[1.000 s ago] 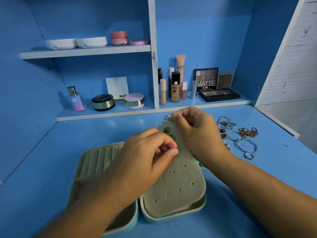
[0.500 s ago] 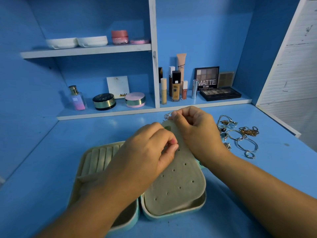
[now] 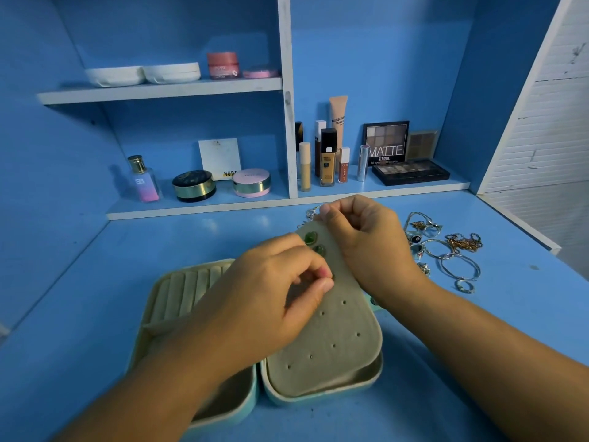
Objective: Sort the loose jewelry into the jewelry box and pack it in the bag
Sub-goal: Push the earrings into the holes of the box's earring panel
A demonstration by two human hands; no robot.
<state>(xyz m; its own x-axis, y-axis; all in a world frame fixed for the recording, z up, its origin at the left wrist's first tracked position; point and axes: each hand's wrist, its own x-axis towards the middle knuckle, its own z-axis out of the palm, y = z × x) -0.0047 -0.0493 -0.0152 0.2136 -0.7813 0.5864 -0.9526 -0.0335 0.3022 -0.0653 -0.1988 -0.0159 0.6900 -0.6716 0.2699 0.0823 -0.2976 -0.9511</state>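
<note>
Change noted vs. approx. a sec ago: the left hand (image 3: 271,295) has slid down the earring panel (image 3: 328,330), and its pinched thumb and forefinger now press at the panel's mid-left edge. That uncovers two green stud earrings (image 3: 314,244) seated in the upper holes. I can't tell what, if anything, is between the fingertips; prob. a small stud or backing.

The right hand (image 3: 366,237) hasn't shifted: fingers curled shut on the panel's far top edge, tilting the panel up off its half of the box.

My reading: earring stage is under way, two studs in, most holes empty. Rings, chains and bangles not yet sorted. No bag in view.

Task items:
- Jewelry box (image 3: 322,393), pale teal, lies open near the front edge of the desktop (image 3: 95,298), both halves side by side.
- Left half carries the ring rolls (image 3: 188,288), empty where visible; the left forearm hides the rest.
- Loose jewelry (image 3: 446,250) lies in a scatter toward the right edge, well apart from the box.
- A few silver pcs show just beyond the right knuckles, partly hidden.

Surface: blue painted top, lightly scuffed.

Room: blue alcove w/ white-edged shelves at the back edge. Lower shelf holds a perfume bottle (image 3: 143,180), compacts, foundation bottles and an eyeshadow palette (image 3: 411,170). White slatted wall at right.
</note>
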